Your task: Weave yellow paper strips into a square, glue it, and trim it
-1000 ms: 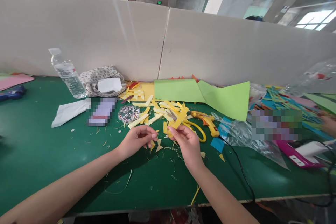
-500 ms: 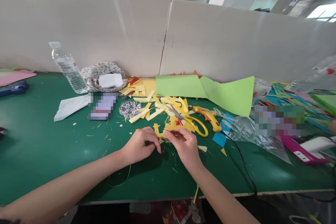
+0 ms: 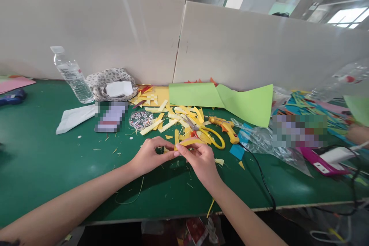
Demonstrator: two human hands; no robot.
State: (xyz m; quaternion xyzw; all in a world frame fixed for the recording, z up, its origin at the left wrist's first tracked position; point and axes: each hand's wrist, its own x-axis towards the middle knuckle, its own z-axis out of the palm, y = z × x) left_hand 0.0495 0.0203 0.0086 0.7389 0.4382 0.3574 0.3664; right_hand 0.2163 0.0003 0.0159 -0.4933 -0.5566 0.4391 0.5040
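Between my hands is a folded yellow paper strip (image 3: 176,135), one end standing up and another length running right over my right fingers. My left hand (image 3: 152,154) pinches it near the fold, thumb and fingertips together. From the other side my right hand (image 3: 199,157) grips the same strip between thumb and forefinger. Just beyond lie yellow-handled scissors (image 3: 215,136), their blades over a heap of cut yellow paper strips (image 3: 168,123). To the right of them rests a yellow hot glue gun (image 3: 227,127) with a black cord.
Light green paper sheets (image 3: 196,95) lean along the partition (image 3: 115,27). A water bottle (image 3: 72,77), a patterned cloth pouch (image 3: 99,84) and a phone (image 3: 111,117) are at left. Clear plastic (image 3: 271,148), a pink power strip (image 3: 319,165) and another person's hand (image 3: 359,134) are at right.
My left hand, earlier apart with its fingers hanging loosely, has come to the strip and pinches it. The strip's end now stands more upright. Another person's hand shows more at the right edge.
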